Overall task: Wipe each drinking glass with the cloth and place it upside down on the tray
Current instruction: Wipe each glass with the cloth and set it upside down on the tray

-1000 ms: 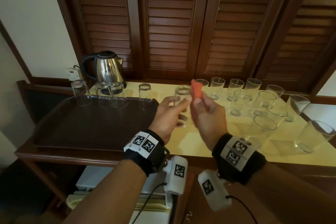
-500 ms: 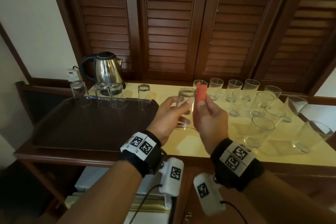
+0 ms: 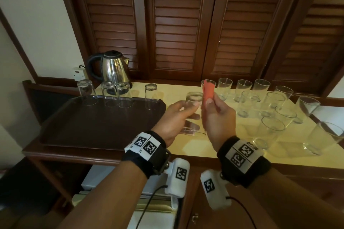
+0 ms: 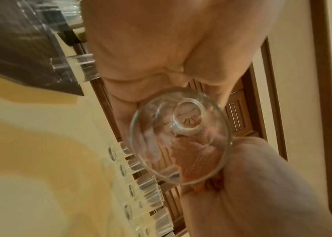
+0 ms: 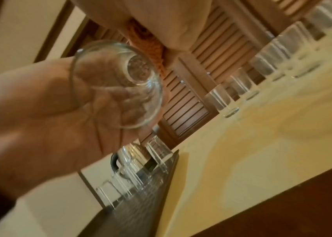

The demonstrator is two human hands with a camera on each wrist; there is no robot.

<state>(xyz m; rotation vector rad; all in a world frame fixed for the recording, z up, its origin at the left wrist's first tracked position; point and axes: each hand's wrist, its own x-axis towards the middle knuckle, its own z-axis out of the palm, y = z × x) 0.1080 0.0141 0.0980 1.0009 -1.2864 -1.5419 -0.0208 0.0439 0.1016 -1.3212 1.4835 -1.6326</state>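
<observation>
Four glasses (image 3: 151,96) stood upside down along the tray's (image 3: 93,126) far edge; the left hand (image 3: 172,119) gripped a glass (image 3: 193,102) bottom-up above the counter (image 3: 214,145), beside the right hand (image 3: 217,119) pinching the cloth (image 3: 208,91)

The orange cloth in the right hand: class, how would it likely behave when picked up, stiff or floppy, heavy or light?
The orange cloth is probably light, since the right hand pinches it by fingertips alone. It looks soft and knitted in the right wrist view, so likely floppy, though the short pinched end stands upright. It seems unlikely to slip.
</observation>
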